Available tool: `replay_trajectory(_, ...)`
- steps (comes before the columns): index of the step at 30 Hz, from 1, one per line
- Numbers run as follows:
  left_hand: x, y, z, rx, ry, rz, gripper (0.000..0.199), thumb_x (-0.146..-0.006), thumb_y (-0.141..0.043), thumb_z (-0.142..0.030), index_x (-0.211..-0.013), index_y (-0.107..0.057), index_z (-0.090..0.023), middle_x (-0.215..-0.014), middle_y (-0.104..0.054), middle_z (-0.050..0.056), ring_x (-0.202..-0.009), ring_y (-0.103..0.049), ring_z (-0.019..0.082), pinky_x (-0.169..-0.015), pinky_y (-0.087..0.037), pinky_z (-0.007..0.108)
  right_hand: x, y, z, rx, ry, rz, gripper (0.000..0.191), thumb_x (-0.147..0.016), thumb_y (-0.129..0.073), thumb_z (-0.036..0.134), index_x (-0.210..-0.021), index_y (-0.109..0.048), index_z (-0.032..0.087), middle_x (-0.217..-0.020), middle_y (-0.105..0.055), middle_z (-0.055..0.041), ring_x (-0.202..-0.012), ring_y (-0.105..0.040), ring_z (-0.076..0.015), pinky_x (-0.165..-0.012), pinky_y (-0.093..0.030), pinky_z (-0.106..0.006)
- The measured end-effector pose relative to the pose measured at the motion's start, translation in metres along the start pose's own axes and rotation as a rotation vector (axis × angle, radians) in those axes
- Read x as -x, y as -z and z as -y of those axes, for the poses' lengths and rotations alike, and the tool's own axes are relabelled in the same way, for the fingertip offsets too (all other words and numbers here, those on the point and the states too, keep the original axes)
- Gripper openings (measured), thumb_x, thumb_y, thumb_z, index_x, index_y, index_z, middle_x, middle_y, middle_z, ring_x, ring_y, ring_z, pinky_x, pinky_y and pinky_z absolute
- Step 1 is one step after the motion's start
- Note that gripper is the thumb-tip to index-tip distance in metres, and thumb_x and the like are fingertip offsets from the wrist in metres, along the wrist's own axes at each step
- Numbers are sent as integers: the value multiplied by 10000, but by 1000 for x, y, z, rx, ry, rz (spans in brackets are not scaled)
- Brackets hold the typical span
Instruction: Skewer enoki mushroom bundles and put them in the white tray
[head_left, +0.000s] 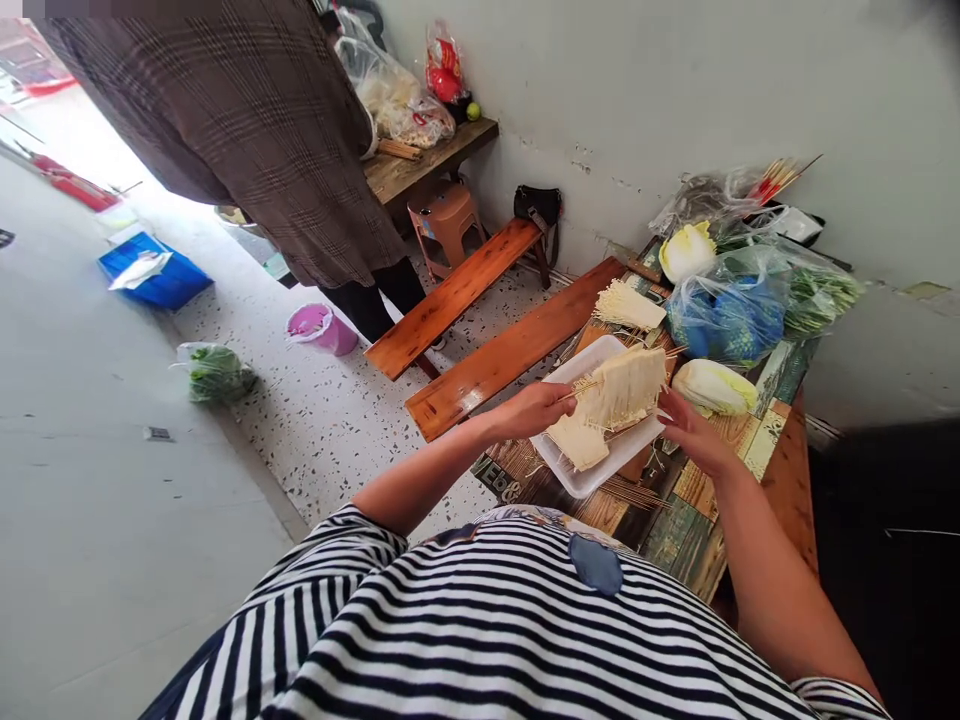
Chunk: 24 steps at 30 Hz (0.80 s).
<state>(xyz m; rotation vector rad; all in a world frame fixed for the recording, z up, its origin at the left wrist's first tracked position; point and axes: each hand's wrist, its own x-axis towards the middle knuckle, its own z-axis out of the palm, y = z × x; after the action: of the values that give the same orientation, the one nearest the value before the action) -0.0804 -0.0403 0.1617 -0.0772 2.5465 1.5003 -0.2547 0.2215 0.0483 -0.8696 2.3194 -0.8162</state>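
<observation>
A white tray (577, 485) lies on the patterned wooden table (694, 490), with pale skewered food (626, 390) over it and a flat pale bundle (581, 443) in its lower part. My left hand (529, 412) is closed on the thin sticks at the left end of the skewered food. My right hand (694, 435) is at the other end, its fingers apart beside the tray's right edge; its fingertips are close to the food, and contact cannot be made out. Loose skewers (630, 492) lie near the tray's lower right side.
Enoki mushrooms (628, 305), a cabbage (715, 387), another cabbage piece (688, 251) and bagged vegetables (742, 305) stand behind the tray. Two benches (517, 345) lie beyond the table's left side. A person in a plaid coat (255, 130) stands at the upper left.
</observation>
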Motion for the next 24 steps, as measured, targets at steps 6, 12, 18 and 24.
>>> replay_trajectory(6, -17, -21, 13, 466, 184, 187, 321, -896, -485, -487, -800, -475, -181, -526, -258, -91, -438, -224, 56, -429, -183, 184, 8, -2, 16, -729, 26, 34, 863, -749, -366, 722, -1489, -260, 290, -1477, -426, -58, -1314, -440, -233, -995, -441, -370)
replay_trajectory(12, -62, -60, 67, 792, 354, 338, 346, -878, -560, -517, -826, -449, -193, -494, -259, -109, -380, -152, 32, -389, -113, 163, -9, -16, -10, -629, -237, 35, 644, -856, -373, 548, -1389, -395, 187, -1324, -570, -136, -1150, -580, -246, -876, -511, -362)
replay_trajectory(18, -97, -93, 122, 800, 448, 296, 300, -958, -434, -459, -823, -411, -192, -504, -231, -114, -366, -155, 35, -389, -119, 157, -43, -17, -33, -541, -438, 18, 416, -814, -542, 383, -1151, -569, 139, -1068, -689, -137, -889, -662, -217, -717, -539, -318)
replay_trajectory(24, -112, -105, 151, 819, 485, 250, 272, -971, -396, -438, -856, -406, -191, -523, -246, -114, -367, -183, 41, -387, -137, 159, -78, -24, -38, -440, -495, -101, 414, -744, -637, 324, -1102, -624, 117, -994, -708, -105, -840, -649, -196, -719, -523, -292)
